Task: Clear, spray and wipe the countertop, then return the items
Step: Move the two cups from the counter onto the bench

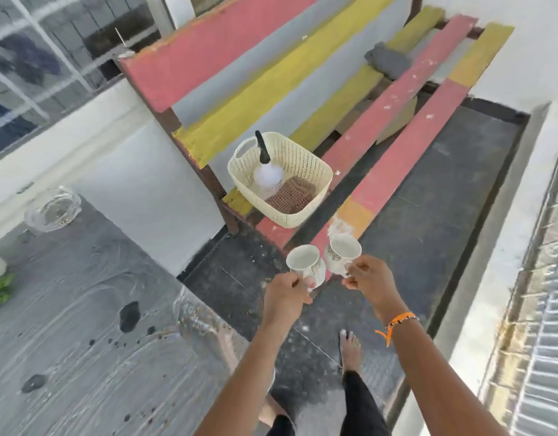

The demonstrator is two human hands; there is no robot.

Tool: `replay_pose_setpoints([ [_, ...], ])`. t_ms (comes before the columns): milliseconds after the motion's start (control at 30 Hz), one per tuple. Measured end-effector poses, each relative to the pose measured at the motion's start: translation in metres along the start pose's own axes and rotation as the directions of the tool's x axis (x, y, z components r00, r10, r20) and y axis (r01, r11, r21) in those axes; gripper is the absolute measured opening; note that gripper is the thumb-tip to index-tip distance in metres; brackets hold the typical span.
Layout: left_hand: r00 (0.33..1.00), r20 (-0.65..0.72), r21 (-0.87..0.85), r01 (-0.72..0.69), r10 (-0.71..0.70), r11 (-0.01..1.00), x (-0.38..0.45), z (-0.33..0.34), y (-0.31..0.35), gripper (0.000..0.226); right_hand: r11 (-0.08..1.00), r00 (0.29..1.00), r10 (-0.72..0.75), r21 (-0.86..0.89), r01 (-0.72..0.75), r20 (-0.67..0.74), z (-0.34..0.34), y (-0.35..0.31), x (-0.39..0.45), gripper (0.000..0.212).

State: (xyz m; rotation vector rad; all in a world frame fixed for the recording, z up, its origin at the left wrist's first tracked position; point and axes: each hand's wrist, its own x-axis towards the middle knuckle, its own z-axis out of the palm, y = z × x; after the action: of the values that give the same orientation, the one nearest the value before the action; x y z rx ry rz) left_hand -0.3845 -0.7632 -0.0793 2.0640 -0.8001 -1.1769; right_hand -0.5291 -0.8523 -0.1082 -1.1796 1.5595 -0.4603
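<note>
Clearing step, by the look of it: both hands carry cups away from the grey wood-grain desk (82,325) twd the red-and-yellow slatted wooden bench (381,121). Left hand (285,294) is pinched on the handle of a white ceramic cup w/ gold print (304,262); right hand (370,275) is pinched the same way on a second white ceramic cup (343,251). Cups are held in the air over the dark floor, just short of the bench's front slat, rims nearly touching each other. To do it well: keep them apart so they don't clink, keep them upright, and set each down flat on one slat, not across a gap, since the slats have open spaces btwn them. Free slat area next to the cream woven plastic basket (302,212) looks best; the basket holds a clear spray bottle w/ black nozzle (266,171) and a brown folded cloth (290,196), prob needed next, so don't block it. Desk is not yet clear: a clear glass bowl (52,210) sits at its far edge, a clear glass jar (195,316) at the near corner, plus dark spills (129,316) to wipe later.
</note>
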Motion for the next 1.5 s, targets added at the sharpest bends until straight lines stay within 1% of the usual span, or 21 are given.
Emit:
replay_pose_setpoints([
  [100,0.995,-0.008,-0.003,0.102,-0.102,0.995,0.037,0.039,-0.002,0.027,0.996,0.998,0.045,-0.082,-0.042,0.045,-0.003,0.019,0.052,0.013],
  [267,0.963,-0.11,-0.025,0.245,-0.246,0.969,0.094,0.098,-0.006,0.027,0.965,0.991,0.072,-0.26,-0.041,0.111,-0.002,0.037,0.123,0.026],
  [400,0.944,-0.186,-0.005,0.276,-0.272,0.961,0.128,0.124,-0.015,0.032,0.935,0.988,0.071,-0.355,-0.018,0.136,0.007,0.048,0.161,0.03],
  [433,0.943,-0.206,0.014,0.269,-0.26,0.963,0.133,0.127,-0.018,0.034,0.926,0.988,0.061,-0.378,-0.003,0.141,0.008,0.049,0.167,0.028],
  [500,0.935,-0.25,0.041,0.27,-0.252,0.962,0.145,0.134,-0.024,0.047,0.912,0.987,0.032,-0.407,0.037,0.161,0.012,0.054,0.178,0.02],
  [567,0.926,-0.276,0.065,0.284,-0.256,0.957,0.154,0.136,-0.028,0.052,0.906,0.982,0.007,-0.416,0.073,0.187,0.015,0.056,0.185,0.013],
  [667,0.924,-0.271,0.104,0.306,-0.269,0.946,0.164,0.141,-0.035,0.045,0.913,0.978,-0.001,-0.399,0.086,0.209,0.017,0.06,0.192,0.013],
  [733,0.927,-0.263,0.118,0.305,-0.267,0.945,0.167,0.144,-0.039,0.047,0.927,0.979,0.011,-0.369,0.065,0.202,0.017,0.065,0.194,0.015],
  [800,0.925,-0.25,0.101,0.318,-0.285,0.943,0.166,0.149,-0.042,0.049,0.948,0.98,0.051,-0.319,0.013,0.192,0.016,0.07,0.195,0.015],
  [833,0.924,-0.243,0.087,0.324,-0.295,0.942,0.165,0.151,-0.044,0.045,0.956,0.979,0.074,-0.294,-0.015,0.189,0.015,0.071,0.195,0.014],
  [933,0.931,-0.18,0.055,0.332,-0.317,0.942,0.161,0.153,-0.043,0.02,0.968,0.975,0.103,-0.247,-0.053,0.194,0.011,0.071,0.193,0.011],
  [1000,0.935,-0.159,0.017,0.323,-0.316,0.946,0.155,0.153,-0.04,0.011,0.967,0.978,0.109,-0.248,-0.062,0.18,0.009,0.068,0.189,0.009],
  [1067,0.928,-0.175,-0.038,0.326,-0.327,0.945,0.145,0.152,-0.036,0.013,0.961,0.986,0.088,-0.273,-0.046,0.144,0.007,0.064,0.182,0.011],
  [1100,0.923,-0.186,-0.076,0.329,-0.338,0.941,0.139,0.151,-0.034,0.014,0.96,0.987,0.082,-0.278,-0.04,0.141,0.007,0.061,0.177,0.011],
  [1133,0.915,-0.19,-0.123,0.336,-0.355,0.934,0.132,0.149,-0.031,0.011,0.96,0.985,0.085,-0.276,-0.041,0.15,0.008,0.057,0.172,0.009],
  [1167,0.909,-0.197,-0.168,0.339,-0.368,0.926,0.125,0.146,-0.029,0.007,0.96,0.981,0.094,-0.278,-0.045,0.168,0.01,0.052,0.164,0.012],
  [1233,0.884,-0.213,-0.253,0.361,-0.416,0.898,0.112,0.137,-0.021,0.015,0.963,0.971,0.098,-0.267,-0.038,0.217,0.017,0.042,0.15,0.016],
  [1300,0.858,-0.227,-0.389,0.355,-0.461,0.85,0.097,0.122,-0.012,0.012,0.974,0.958,0.061,-0.225,0.003,0.28,0.028,0.026,0.129,0.011],
  [1367,0.833,-0.276,-0.485,0.309,-0.479,0.818,0.079,0.101,-0.004,0.016,0.981,0.944,0.007,-0.186,0.058,0.33,0.042,0.009,0.105,0.011],
  [1433,0.812,-0.344,-0.535,0.243,-0.472,0.809,0.061,0.077,0.0,0.016,0.981,0.92,-0.03,-0.166,0.102,0.391,0.06,-0.012,0.078,0.015],
  [1500,0.794,-0.418,-0.567,0.152,-0.442,0.809,0.041,0.049,0.001,0.014,0.981,0.882,-0.08,-0.119,0.152,0.465,0.08,-0.031,0.051,0.013],
])
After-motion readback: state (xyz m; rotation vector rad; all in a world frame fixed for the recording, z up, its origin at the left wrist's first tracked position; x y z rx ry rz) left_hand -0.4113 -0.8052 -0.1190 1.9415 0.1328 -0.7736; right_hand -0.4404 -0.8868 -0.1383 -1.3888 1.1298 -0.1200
